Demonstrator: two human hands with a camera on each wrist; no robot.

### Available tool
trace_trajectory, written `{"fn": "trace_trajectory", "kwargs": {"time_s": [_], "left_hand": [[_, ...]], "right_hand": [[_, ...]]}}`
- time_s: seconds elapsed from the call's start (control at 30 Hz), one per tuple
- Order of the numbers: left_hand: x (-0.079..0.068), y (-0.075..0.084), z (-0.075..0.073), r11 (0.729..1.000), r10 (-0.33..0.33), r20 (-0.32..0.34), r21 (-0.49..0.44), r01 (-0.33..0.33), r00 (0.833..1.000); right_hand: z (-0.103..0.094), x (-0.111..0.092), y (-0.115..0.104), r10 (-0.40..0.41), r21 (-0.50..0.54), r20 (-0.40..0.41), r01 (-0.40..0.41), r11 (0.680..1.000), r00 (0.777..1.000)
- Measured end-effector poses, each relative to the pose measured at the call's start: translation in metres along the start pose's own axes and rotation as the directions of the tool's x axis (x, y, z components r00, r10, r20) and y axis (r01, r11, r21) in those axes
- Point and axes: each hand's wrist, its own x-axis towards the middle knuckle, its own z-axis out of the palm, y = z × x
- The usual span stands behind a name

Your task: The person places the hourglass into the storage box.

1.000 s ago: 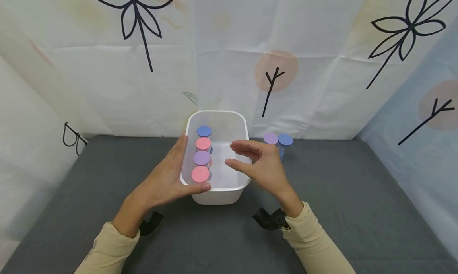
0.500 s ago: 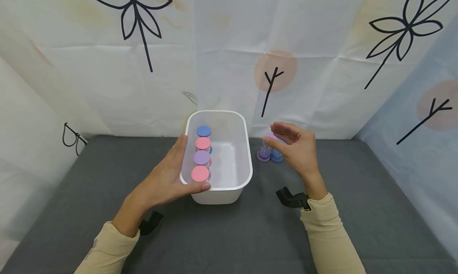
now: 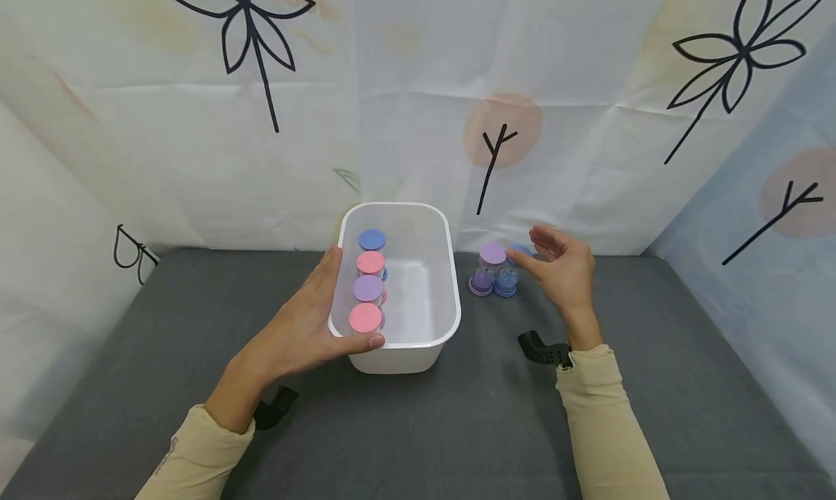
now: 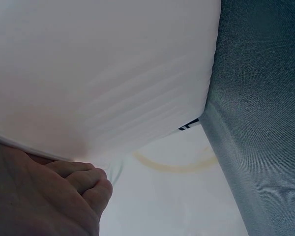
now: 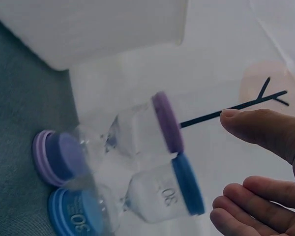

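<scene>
My left hand [image 3: 303, 318] grips the white plastic bin [image 3: 427, 340] by its left side, thumb over the front rim. In the left wrist view, the fingers [image 4: 83, 179] lie along the bin's outer wall. Inside, sand timers stand in a row along the left wall: a blue-capped one [image 3: 372, 239], a pink one [image 3: 371, 262], a purple one [image 3: 369, 289] and another pink one [image 3: 366, 317]. My right hand [image 3: 564, 271], thumb and fingers spread, is beside a blue sand timer [image 5: 160, 194]. A purple sand timer [image 5: 142, 128] stands upright next to it on the table.
A dark grey cloth covers the table [image 3: 405, 435]. Right behind it hangs a white printed curtain [image 3: 418, 137], close to the bin's far end. The two sand timers outside stand to the right of the bin, near the table's back edge.
My right hand has moved from over the bin's right rim rightward to the two sand timers, bringing the purple one into full view. The left hand and the bin have stayed put.
</scene>
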Motion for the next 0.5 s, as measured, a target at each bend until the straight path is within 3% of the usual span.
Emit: {"fn": "trace_trajectory", "kwargs": {"time_s": [0.2, 0.5], "left_hand": [[0.001, 0.0, 0.0, 1.0, -0.009, 0.005, -0.001, 0.009, 1.0], [0.001, 0.0, -0.001, 1.0, -0.018, 0.008, -0.012, 0.019, 1.0]], "right_hand": [[0.002, 0.002, 0.015, 0.063, -0.074, 0.047, -0.06, 0.996, 0.997], [0.005, 0.003, 0.025, 0.095, -0.158, 0.084, -0.081, 0.984, 0.992]]}}
